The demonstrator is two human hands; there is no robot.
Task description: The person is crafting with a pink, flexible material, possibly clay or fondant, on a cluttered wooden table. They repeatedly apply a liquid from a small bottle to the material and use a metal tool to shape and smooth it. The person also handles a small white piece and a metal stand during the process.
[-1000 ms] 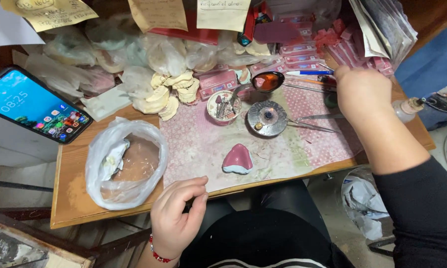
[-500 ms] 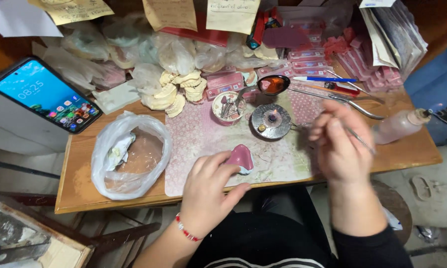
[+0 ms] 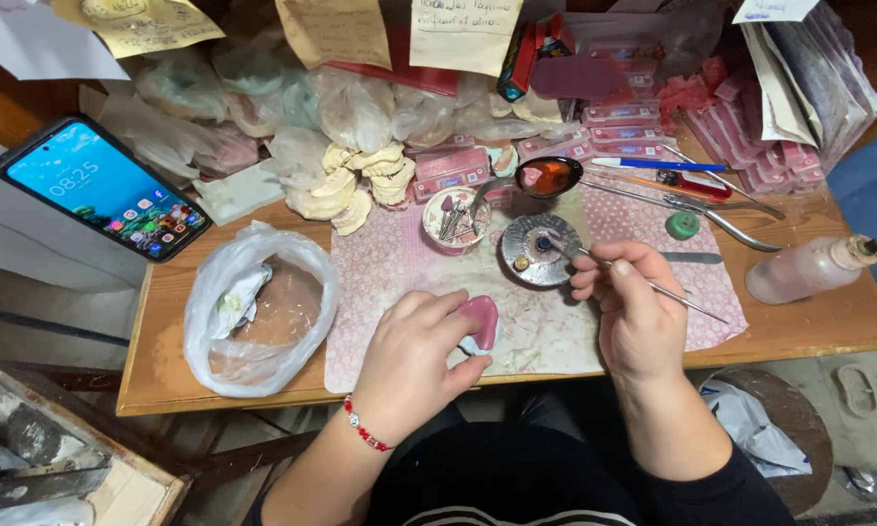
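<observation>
The left hand (image 3: 414, 356) is closing its fingers and thumb around a pink wax plate (image 3: 479, 323), holding it just above the near edge of the patterned mat (image 3: 380, 263), near the middle of the wooden table (image 3: 161, 321). The plate is sitting at the hand's right side, thumb under it and fingers curling over its top. The right hand (image 3: 638, 317) is staying just to the right of the plate, not touching it, and is pinching a thin metal tool (image 3: 653, 285) like a pen; the tool's tip is reaching far and left into a round metal dish (image 3: 539, 250), its handle is sticking out to the right.

The plate is looking smooth, rosy pink and rounded, roughly heart-shaped, with a paler piece showing under its near edge.

Farther off, a spoon (image 3: 547, 177) with reddish stuff is lying beyond the dish, a small tub of burrs (image 3: 455, 218) is standing left of the dish, a clear plastic bag (image 3: 258, 307) is resting at left, and a phone (image 3: 102, 188) is leaning at far left
</observation>
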